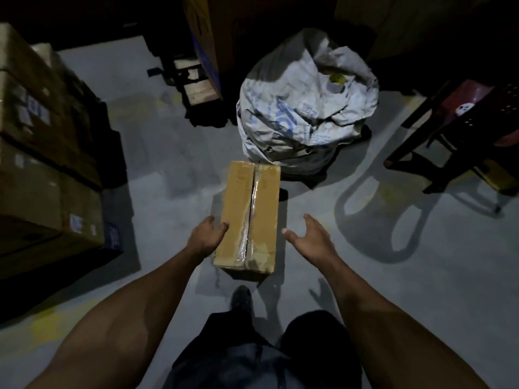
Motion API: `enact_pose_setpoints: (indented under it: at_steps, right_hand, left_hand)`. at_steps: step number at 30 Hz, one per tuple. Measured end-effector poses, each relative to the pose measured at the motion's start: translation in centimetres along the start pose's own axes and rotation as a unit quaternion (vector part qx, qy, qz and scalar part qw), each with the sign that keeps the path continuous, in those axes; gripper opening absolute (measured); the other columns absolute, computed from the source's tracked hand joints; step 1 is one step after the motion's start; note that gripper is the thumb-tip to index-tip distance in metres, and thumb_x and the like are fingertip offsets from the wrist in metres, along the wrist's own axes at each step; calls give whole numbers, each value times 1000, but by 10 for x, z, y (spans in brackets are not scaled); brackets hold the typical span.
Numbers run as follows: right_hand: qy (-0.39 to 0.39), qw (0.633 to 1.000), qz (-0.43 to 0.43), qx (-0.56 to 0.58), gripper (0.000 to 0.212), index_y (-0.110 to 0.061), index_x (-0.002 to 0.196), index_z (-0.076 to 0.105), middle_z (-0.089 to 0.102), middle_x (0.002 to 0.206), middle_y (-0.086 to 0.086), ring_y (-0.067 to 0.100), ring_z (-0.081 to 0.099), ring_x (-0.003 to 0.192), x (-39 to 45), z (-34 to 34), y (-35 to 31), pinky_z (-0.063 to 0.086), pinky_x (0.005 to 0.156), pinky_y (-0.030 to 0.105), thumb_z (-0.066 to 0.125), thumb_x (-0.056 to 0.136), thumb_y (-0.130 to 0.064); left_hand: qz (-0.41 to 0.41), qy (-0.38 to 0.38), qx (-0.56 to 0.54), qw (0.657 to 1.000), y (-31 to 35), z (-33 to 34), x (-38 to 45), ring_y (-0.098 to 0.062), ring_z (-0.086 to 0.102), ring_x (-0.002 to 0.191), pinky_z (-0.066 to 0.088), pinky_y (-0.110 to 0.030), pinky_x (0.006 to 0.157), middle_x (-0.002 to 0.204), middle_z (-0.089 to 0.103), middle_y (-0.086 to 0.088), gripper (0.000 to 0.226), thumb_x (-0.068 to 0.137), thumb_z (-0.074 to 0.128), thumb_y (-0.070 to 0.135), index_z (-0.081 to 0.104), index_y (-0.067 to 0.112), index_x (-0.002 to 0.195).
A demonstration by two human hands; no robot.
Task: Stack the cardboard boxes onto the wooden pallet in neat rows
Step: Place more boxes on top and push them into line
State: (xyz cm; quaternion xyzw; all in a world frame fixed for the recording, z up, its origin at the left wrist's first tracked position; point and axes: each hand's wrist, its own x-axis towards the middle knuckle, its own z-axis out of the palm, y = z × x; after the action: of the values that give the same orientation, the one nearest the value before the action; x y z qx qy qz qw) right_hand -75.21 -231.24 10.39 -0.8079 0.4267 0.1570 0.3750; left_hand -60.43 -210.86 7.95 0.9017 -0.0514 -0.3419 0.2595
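Observation:
A long tan cardboard box (248, 217), taped along its top seam, lies on the grey floor in front of my feet. My left hand (206, 234) touches the box's left side, its thumb on the top edge. My right hand (309, 237) hovers open just right of the box, fingers spread, a small gap away from it. At the left stands a tall stack of brown cardboard boxes (42, 153) with labels; what it rests on is lost in shadow.
A big white woven sack (306, 108) stands right behind the box. A dark red plastic chair (460, 130) is at the right. Dark shelving and cartons (199, 66) fill the back. The room is dim, with bare floor around the box.

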Motion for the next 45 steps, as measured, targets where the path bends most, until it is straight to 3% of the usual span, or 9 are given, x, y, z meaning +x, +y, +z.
enact_pose_setpoints:
  at_steps: [5, 12, 17, 23, 28, 32, 35, 40, 45]
  right_hand:
    - [-22, 986, 77, 148, 89, -24, 159, 18, 23, 165, 4, 29, 25, 150, 59, 5, -15, 27, 118, 43, 64, 91, -56]
    - [-74, 963, 103, 236, 89, -20, 161, 15, 16, 167, 4, 29, 22, 151, 179, 37, 0, 26, 119, 44, 66, 93, -46]
    - [-80, 964, 131, 218, 91, -13, 160, 15, 18, 166, 9, 29, 23, 150, 271, 99, 31, 27, 119, 41, 68, 92, -44]
    - [-81, 950, 181, 241, 97, -17, 160, 12, 18, 166, 7, 29, 27, 149, 359, 188, 82, 31, 118, 44, 72, 89, -44]
    - [-67, 936, 188, 290, 101, -13, 158, 19, 35, 158, 11, 30, 42, 140, 404, 252, 107, 37, 114, 43, 80, 83, -40]
    - [-37, 936, 166, 307, 89, -16, 139, 49, 66, 124, 0, 21, 65, 109, 416, 292, 120, 53, 97, 43, 88, 66, -51]
    - [7, 932, 172, 318, 78, -18, 135, 53, 68, 111, -9, 12, 65, 98, 415, 303, 122, 51, 90, 29, 88, 70, -45]
    - [24, 934, 178, 308, 68, -23, 135, 55, 65, 110, -13, 11, 61, 99, 404, 304, 113, 43, 84, 20, 84, 77, -43]
    - [9, 949, 157, 274, 65, -27, 134, 52, 63, 111, -14, 14, 59, 105, 393, 291, 98, 45, 92, 29, 82, 79, -44]
  left_hand:
    - [-112, 3, -183, 977, 9, 4, 46, -22, 49, 100, 36, -30, 84, 132, 57, -12, 51, 101, 49, 38, 52, 0, 135]
    - [-216, 51, -285, 933, 9, 44, 135, -32, 51, 124, 35, -29, 90, 142, 52, -15, 52, 102, 48, 37, 50, 0, 139]
    - [-242, 62, -279, 927, -20, 95, 219, -22, 57, 93, 41, -28, 80, 116, 63, -7, 39, 102, 48, 37, 64, 6, 120]
    - [-254, 63, -239, 935, -80, 162, 318, -27, 59, 98, 43, -27, 72, 120, 64, -15, 51, 99, 52, 44, 61, 1, 125]
    - [-262, 51, -228, 936, -128, 201, 374, -28, 55, 111, 46, -39, 91, 133, 57, -13, 60, 98, 54, 49, 47, 7, 140]
    - [-276, 31, -223, 934, -154, 215, 395, -35, 49, 131, 41, -49, 110, 148, 49, -12, 87, 86, 57, 68, 39, 12, 150]
    - [-283, 32, -241, 928, -169, 219, 402, -34, 59, 118, 47, -49, 104, 136, 61, -10, 107, 59, 59, 87, 55, 15, 139]
    - [-267, 38, -254, 929, -172, 218, 400, -31, 63, 112, 50, -47, 101, 127, 66, -7, 107, 53, 63, 90, 63, 15, 130]
    - [-261, 57, -252, 930, -159, 202, 389, -30, 64, 110, 52, -46, 98, 124, 67, -6, 111, 48, 66, 91, 62, 15, 129]
